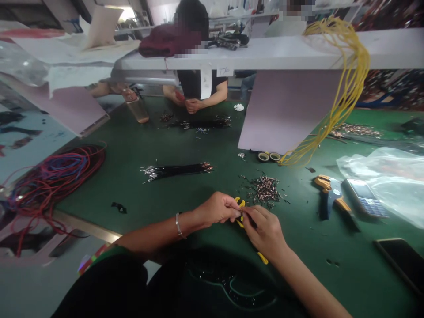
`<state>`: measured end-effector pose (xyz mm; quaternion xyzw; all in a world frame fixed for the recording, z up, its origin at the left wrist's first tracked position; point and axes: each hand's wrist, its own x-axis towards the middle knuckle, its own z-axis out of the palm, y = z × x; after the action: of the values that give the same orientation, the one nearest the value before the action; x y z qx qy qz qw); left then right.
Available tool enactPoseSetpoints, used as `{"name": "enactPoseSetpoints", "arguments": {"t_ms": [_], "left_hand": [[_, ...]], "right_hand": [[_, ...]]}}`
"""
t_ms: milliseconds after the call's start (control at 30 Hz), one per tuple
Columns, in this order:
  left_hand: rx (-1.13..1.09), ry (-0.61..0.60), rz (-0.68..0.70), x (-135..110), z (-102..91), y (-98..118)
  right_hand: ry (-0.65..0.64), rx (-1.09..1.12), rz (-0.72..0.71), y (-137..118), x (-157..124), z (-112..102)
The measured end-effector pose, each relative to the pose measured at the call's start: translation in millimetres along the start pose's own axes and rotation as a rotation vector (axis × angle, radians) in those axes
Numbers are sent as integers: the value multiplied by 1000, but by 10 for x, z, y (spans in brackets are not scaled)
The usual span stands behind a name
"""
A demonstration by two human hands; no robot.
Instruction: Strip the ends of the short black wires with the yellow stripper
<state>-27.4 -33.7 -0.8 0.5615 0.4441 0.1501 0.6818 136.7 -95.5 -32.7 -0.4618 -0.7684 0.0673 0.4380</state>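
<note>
1. At far left, a loose coil of red and blue wire (49, 187) lies at the edge of the green work mat (99, 198). Farther up, a co-worker's hands (194, 105) meet at the opposite side.
2. Before you, a bundle of black wires tipped with bright metal terminals (175, 171) lies straight across the mat.
3. Your left hand (215, 210), a bracelet (179, 225) at its wrist, closes thumb and fingertips on a small piece (245, 213), too small to identify, above the mat near your body. It looks light and easily dropped, so the fingertips are the likely place to hold it.
4. Your right hand (265, 232) comes in tight against the left, fingers curled and pressed around a yellow-handled hand tool (263, 258). Its handles show on either side of the hand, but its jaws are hidden. The handles look light and stiff, and they appear best held around the grips.
5. Just beyond your hands, a heap of small copper-and-silver terminals (265, 190) lies scattered on the mat, with two tape rolls (269, 157) farther up.
6. At right, an orange-and-blue crimping tool (331, 194) lies beside a keypad phone (364, 198), with a clear plastic bag (380, 185) next to it and a smartphone (400, 260) nearer you.
</note>
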Motion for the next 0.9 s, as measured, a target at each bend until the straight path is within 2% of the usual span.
{"name": "enactPoseSetpoints", "arguments": {"t_ms": [167,467,900], "left_hand": [[176,7,158,-19,29,-1],[132,7,136,-8,97,-85],[66,-6,149,11,84,-142]], "right_hand": [[-27,15,59,8,-16,14],[-65,12,71,-1,-7,25],[-63,-51,22,26,-17,67]]}}
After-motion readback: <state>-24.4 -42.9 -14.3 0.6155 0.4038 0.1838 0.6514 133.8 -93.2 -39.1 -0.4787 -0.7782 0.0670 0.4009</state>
